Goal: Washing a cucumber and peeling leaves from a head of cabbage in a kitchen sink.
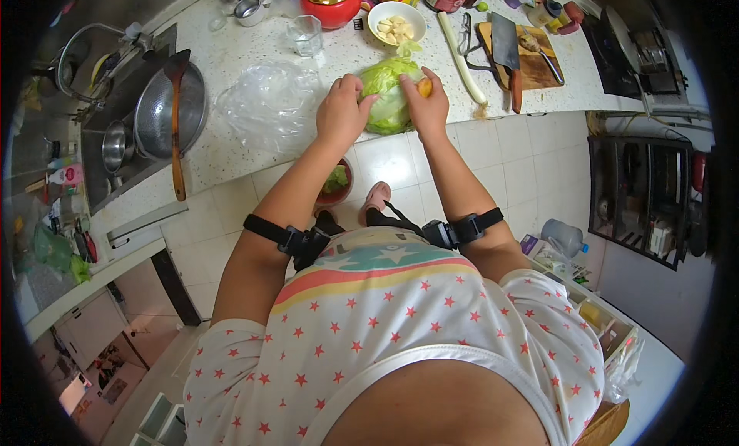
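A green head of lettuce or cabbage (385, 108) sits at the front edge of the speckled countertop (222, 167), between my two hands. My left hand (344, 112) is on its left side, thumb against the leaves. On the other side, my right hand (427, 102) grips the head, with the thumb on top and an orange-brown patch showing beside the fingers. A crumpled clear plastic bag (271, 105) lies left of my left hand. Behind the head stands a white bowl (376, 12) of peeled garlic cloves (395, 29).
A leek (462, 59) lies right of the head, near a cleaver (505, 41) on a wooden cutting board (537, 64). A glass (305, 36) and red pot (332, 10) stand behind. Left, a wooden-handled spatula (176, 122) crosses a metal basin (156, 111). A bin with leaves (336, 180) stands below.
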